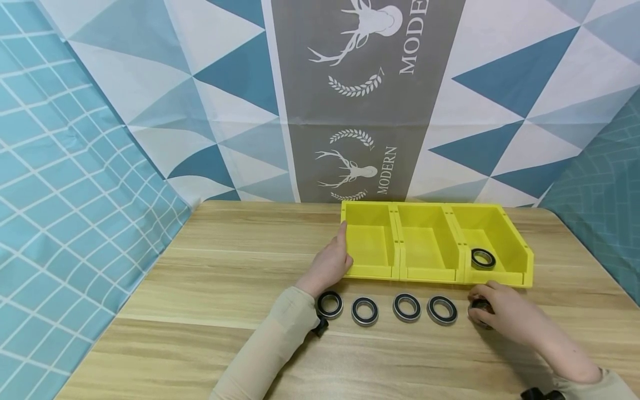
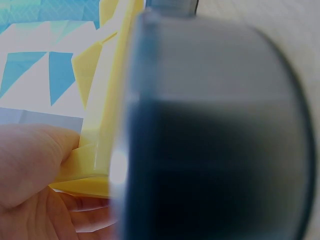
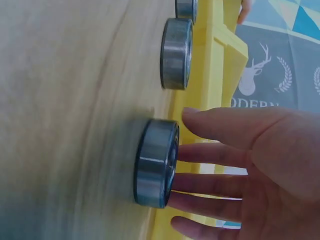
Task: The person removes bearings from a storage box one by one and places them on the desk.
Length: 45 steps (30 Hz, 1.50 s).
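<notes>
My left hand (image 1: 327, 265) grips the left wall of the yellow bins (image 1: 372, 272), its thumb (image 2: 47, 145) on the wall and the other fingers underneath in the left wrist view. Over a ring-shaped bearing (image 3: 156, 162) lying flat on the table, my right hand (image 1: 512, 314) has its thumb and fingers spread. Its fingertips (image 3: 182, 200) come right to the bearing's top face, and the hand partly hides it in the head view. Another bearing (image 1: 483, 259) lies in the right-hand bin, near its front.
Several bearings (image 1: 364, 311) lie in a row before the bins, one bearing (image 1: 330, 305) close by my left wrist. The bins stand joined side by side at the back of the wooden table (image 1: 225, 266). A patterned cloth (image 1: 240, 111) hangs behind.
</notes>
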Each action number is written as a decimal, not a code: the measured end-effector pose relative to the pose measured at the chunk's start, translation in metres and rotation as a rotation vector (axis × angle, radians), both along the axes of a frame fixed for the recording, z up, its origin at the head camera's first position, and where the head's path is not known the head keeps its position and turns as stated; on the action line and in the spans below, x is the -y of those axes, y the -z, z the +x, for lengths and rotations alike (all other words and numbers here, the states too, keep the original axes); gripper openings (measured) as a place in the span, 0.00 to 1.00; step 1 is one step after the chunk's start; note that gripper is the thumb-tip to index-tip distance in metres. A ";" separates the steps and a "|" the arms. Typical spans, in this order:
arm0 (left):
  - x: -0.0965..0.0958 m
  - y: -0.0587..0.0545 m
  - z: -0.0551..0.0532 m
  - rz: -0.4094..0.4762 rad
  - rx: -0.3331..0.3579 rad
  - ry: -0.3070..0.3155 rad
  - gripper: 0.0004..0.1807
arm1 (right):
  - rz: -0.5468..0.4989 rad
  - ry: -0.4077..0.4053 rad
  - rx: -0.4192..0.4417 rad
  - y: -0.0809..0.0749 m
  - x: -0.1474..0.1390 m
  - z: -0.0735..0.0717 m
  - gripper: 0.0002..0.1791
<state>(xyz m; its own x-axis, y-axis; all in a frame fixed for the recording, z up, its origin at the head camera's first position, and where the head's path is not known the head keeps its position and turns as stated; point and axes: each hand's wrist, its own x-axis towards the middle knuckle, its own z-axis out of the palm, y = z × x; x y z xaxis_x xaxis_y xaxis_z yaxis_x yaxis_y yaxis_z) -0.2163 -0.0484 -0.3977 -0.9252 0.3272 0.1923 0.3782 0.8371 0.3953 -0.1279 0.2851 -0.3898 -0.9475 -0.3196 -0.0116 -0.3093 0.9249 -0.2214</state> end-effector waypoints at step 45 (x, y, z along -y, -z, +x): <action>0.000 0.001 -0.002 -0.019 0.014 -0.003 0.42 | -0.032 0.085 -0.040 -0.012 -0.025 -0.067 0.19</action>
<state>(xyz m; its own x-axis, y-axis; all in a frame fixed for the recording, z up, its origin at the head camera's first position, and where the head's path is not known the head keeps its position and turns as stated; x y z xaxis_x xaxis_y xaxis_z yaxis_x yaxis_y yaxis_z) -0.2181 -0.0488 -0.3984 -0.9288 0.3276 0.1733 0.3700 0.8458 0.3842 -0.1947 0.3103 -0.3775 -0.9708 -0.2373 0.0355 -0.2387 0.9409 -0.2404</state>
